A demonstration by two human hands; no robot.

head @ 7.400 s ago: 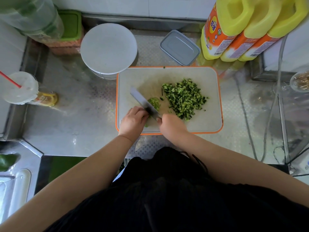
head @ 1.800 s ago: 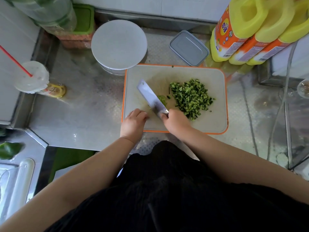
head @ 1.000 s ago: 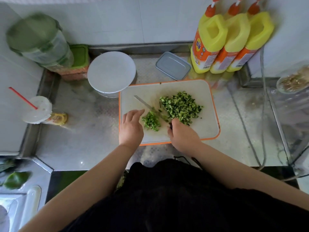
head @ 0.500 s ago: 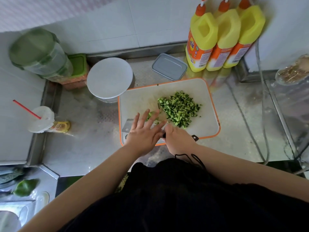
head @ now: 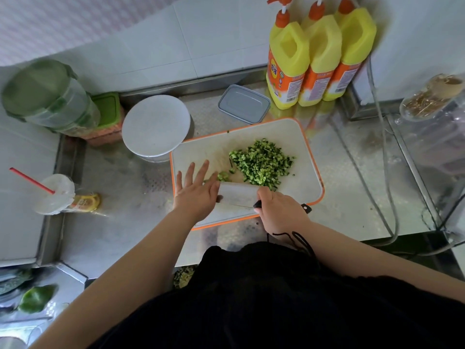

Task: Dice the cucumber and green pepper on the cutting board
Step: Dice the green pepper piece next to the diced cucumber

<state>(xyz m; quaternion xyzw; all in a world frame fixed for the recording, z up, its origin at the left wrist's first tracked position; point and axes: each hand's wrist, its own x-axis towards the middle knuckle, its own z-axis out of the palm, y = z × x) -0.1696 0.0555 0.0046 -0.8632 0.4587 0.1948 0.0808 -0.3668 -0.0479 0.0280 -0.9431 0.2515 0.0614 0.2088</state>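
Note:
A white cutting board with an orange rim lies on the steel counter. A large pile of diced green vegetable sits at its middle, with a small lighter-green heap just left of it. My right hand grips the black handle of a cleaver, whose broad blade lies flat near the board's front edge. My left hand is open with fingers spread, palm down, touching the blade's left end beside the small heap.
Behind the board stand a round white lidded container, a grey lidded box and three yellow detergent bottles. A lidded cup with a red straw is at the left. Green-lidded jars stand at the back left. Cables trail at the right.
The cleaver went from chopping upright to lying flat near the board's front edge. My left hand opened and spread against the blade. The small heap now lies closer to the big pile.

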